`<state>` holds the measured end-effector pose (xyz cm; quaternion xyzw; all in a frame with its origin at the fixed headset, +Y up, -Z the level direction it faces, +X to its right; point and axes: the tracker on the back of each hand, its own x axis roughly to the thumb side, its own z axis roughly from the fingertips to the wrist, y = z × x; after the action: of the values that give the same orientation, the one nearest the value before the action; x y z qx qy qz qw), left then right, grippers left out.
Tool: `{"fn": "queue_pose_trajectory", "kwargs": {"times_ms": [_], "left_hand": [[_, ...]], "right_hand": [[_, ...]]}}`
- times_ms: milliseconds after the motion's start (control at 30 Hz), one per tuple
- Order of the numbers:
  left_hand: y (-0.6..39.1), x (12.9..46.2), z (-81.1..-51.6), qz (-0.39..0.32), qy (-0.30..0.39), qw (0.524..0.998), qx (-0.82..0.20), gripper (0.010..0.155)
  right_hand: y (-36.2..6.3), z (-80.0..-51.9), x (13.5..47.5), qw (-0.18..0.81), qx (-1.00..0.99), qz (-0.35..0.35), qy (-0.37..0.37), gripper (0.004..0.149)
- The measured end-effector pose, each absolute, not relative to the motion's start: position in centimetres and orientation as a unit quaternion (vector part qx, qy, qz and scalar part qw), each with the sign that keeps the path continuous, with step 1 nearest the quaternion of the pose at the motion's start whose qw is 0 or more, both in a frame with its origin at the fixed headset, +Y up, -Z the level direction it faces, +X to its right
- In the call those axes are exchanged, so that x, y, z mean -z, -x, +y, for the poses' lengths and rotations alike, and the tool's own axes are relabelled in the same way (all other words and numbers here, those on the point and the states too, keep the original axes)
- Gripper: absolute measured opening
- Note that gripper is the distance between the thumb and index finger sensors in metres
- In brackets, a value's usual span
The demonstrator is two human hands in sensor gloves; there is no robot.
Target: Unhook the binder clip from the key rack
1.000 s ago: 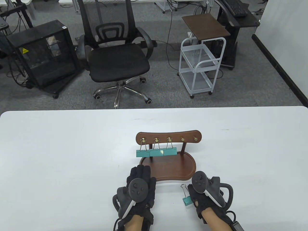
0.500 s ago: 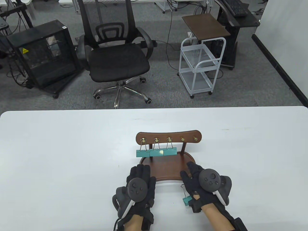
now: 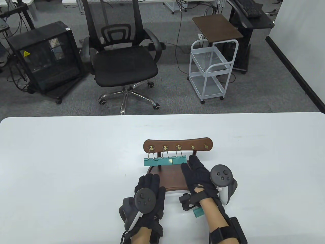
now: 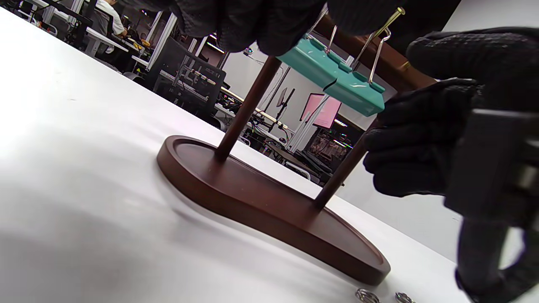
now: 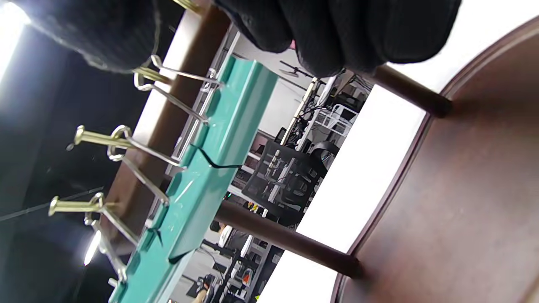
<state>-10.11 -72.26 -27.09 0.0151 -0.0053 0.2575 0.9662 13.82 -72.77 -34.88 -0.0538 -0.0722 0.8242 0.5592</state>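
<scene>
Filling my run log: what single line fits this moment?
right hand: reaching rightmost hung clip | left hand: by rack base | clips hung: three

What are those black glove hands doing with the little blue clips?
The right hand reaches toward the rightmost of three teal binder clips hanging on the wooden key rack. It isn't gripping one yet. The left hand rests at the rack's base. One loose clip already lies on the table.
</scene>
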Motion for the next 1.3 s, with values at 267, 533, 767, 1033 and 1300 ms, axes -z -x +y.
{"fn": "queue_pose_trajectory", "kwargs": {"times_ms": [267,533,767,1033,1300], "left_hand": [[10.1,27.1,-72.3,-0.007,-0.015,0.966,-0.258,0.062],[9.9,27.0,-72.4,-0.011,-0.012,0.969,-0.245,0.062],[10.0,27.0,-72.3,-0.008,-0.012,0.971,-0.24,0.063],[10.0,26.9,-72.3,-0.007,-0.015,0.972,-0.235,0.062],[10.2,27.0,-72.4,-0.004,-0.012,0.972,-0.236,0.062]], "right_hand": [[-13.6,-74.3,35.9,0.621,-0.779,-0.049,0.074,0.073],[-13.1,-75.6,36.8,0.689,-0.722,0.025,0.047,0.074],[-13.5,-75.3,37.2,0.706,-0.706,0.044,0.032,0.071],[-13.8,-74.8,37.6,0.699,-0.714,0.034,0.033,0.062],[-13.9,-74.7,37.6,0.7,-0.712,0.032,0.041,0.055]]}}
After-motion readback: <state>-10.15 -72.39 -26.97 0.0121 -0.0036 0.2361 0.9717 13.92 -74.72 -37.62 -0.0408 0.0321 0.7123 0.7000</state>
